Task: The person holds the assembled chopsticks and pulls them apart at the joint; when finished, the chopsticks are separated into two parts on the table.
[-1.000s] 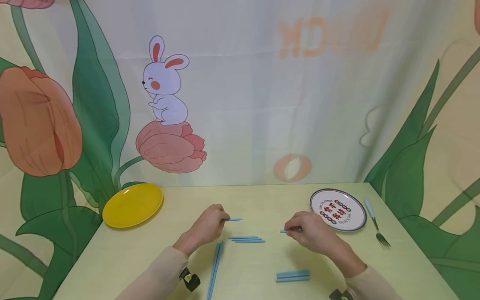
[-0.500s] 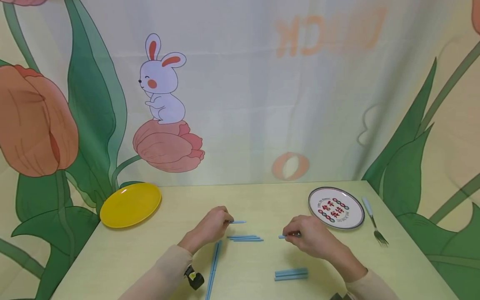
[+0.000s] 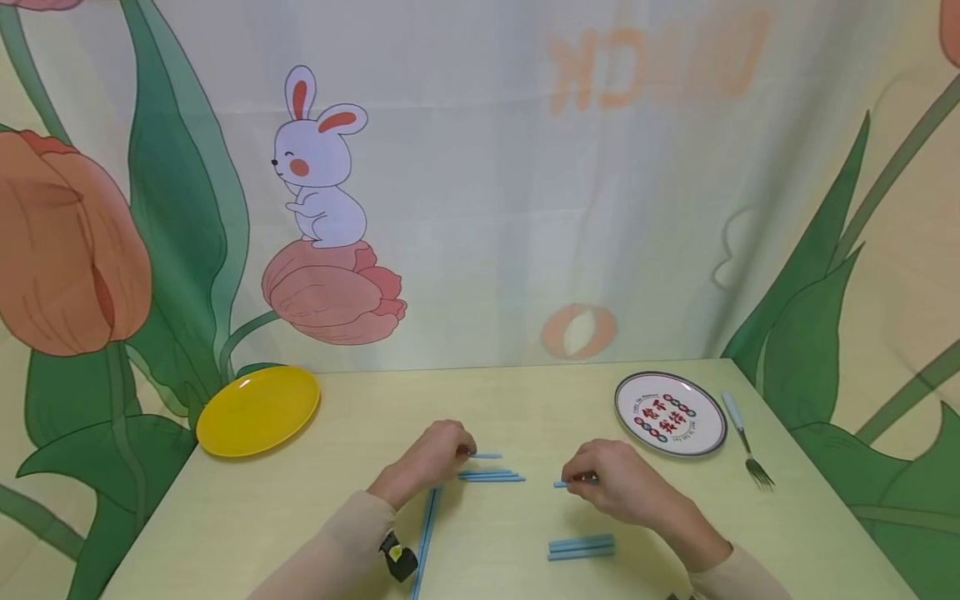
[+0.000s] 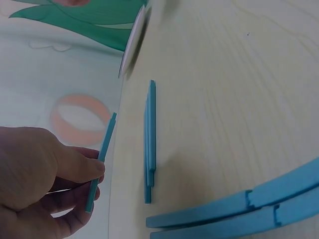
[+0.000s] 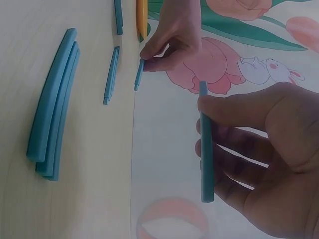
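Between thumb and fingers, my left hand [image 3: 431, 457] pinches a thin light-blue chopstick piece [image 4: 108, 133], held just above and behind a small row of similar thin pieces [image 3: 491, 476] on the table. My right hand [image 3: 618, 479] pinches a thicker blue chopstick piece [image 5: 207, 164]; in the head view only its tip shows past the fingers. The two held pieces are apart. Nearer me on the right lies a row of thicker pieces [image 3: 581, 547]. Two long jointed chopsticks [image 4: 239, 209] lie side by side near my left wrist.
A yellow plate [image 3: 258, 412] stands at the table's back left. At the back right is a white plate [image 3: 708, 427] with red characters, and a fork [image 3: 746, 442] with a pale blue handle beside it. A printed curtain [image 3: 480, 208] hangs behind the table.
Both hands have come down and nearer the body with their pieces. The left hand has also shifted right, towards the row of thin pieces. The pieces on the table stay put.
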Demonstrator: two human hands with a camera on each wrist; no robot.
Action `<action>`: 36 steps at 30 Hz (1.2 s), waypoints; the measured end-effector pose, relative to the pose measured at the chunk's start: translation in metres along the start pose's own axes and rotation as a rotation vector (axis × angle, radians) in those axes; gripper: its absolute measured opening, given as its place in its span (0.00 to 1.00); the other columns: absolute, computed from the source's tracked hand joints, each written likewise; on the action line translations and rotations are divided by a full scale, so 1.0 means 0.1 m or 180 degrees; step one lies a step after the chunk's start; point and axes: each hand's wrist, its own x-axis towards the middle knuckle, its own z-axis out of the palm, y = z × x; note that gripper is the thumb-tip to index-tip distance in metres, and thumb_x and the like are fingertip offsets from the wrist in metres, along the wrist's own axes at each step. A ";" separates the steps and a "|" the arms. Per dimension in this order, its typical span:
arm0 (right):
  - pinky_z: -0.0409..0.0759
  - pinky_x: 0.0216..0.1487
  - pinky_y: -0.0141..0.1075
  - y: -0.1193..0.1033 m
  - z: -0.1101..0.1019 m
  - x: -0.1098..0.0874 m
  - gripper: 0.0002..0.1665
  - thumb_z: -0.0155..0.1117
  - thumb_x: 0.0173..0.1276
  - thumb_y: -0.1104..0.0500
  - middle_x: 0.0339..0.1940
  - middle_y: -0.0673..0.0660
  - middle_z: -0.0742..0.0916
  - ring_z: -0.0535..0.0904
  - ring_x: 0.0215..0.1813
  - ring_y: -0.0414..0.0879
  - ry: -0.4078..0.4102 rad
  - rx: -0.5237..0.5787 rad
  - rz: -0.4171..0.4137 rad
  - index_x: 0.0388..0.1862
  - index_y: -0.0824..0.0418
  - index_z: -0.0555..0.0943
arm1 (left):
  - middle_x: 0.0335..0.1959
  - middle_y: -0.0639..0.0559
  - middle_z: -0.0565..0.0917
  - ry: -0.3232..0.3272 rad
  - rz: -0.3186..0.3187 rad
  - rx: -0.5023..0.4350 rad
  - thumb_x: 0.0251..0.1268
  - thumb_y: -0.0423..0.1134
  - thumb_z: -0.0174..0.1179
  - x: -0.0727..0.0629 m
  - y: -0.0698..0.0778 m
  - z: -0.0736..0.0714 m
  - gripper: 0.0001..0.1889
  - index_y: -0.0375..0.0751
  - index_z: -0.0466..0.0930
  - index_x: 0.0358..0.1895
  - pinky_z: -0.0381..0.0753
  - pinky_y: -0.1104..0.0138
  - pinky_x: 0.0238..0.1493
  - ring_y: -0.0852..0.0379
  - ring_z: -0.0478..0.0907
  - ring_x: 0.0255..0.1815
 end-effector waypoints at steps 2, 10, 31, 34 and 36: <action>0.77 0.34 0.28 0.01 0.01 0.00 0.06 0.73 0.56 0.63 0.30 0.40 0.86 0.78 0.34 0.33 -0.0012 0.0014 -0.0012 0.31 0.51 0.88 | 0.33 0.49 0.86 -0.0044 -0.0041 -0.0026 0.61 0.25 0.60 0.00 0.00 0.02 0.08 0.35 0.88 0.36 0.82 0.66 0.40 0.54 0.82 0.38; 0.76 0.34 0.28 0.00 0.01 -0.01 0.07 0.73 0.57 0.64 0.30 0.40 0.86 0.78 0.34 0.34 -0.0112 0.0073 0.0000 0.31 0.51 0.88 | 0.34 0.50 0.86 -0.0184 -0.0157 -0.0003 0.62 0.26 0.60 0.02 -0.03 0.07 0.08 0.36 0.89 0.38 0.82 0.67 0.41 0.56 0.82 0.39; 0.77 0.36 0.29 -0.02 0.10 -0.06 0.07 0.73 0.57 0.63 0.31 0.39 0.86 0.78 0.35 0.33 -0.0229 0.0199 0.0103 0.32 0.50 0.88 | 0.35 0.49 0.88 -0.0264 -0.0154 0.0034 0.61 0.26 0.61 0.04 -0.07 0.17 0.07 0.37 0.89 0.36 0.82 0.67 0.41 0.55 0.84 0.40; 0.77 0.36 0.29 -0.01 0.12 -0.06 0.07 0.73 0.57 0.63 0.30 0.40 0.86 0.78 0.35 0.33 -0.0232 0.0215 0.0117 0.31 0.50 0.88 | 0.36 0.49 0.88 -0.0288 -0.0185 -0.0002 0.61 0.26 0.61 0.04 -0.07 0.19 0.08 0.37 0.89 0.37 0.82 0.67 0.41 0.56 0.84 0.40; 0.77 0.37 0.29 0.00 0.14 -0.06 0.07 0.73 0.57 0.63 0.30 0.40 0.86 0.78 0.35 0.33 -0.0235 0.0211 0.0126 0.31 0.50 0.88 | 0.36 0.50 0.88 -0.0311 -0.0214 -0.0026 0.61 0.27 0.62 0.04 -0.08 0.20 0.07 0.37 0.89 0.37 0.82 0.67 0.41 0.56 0.84 0.40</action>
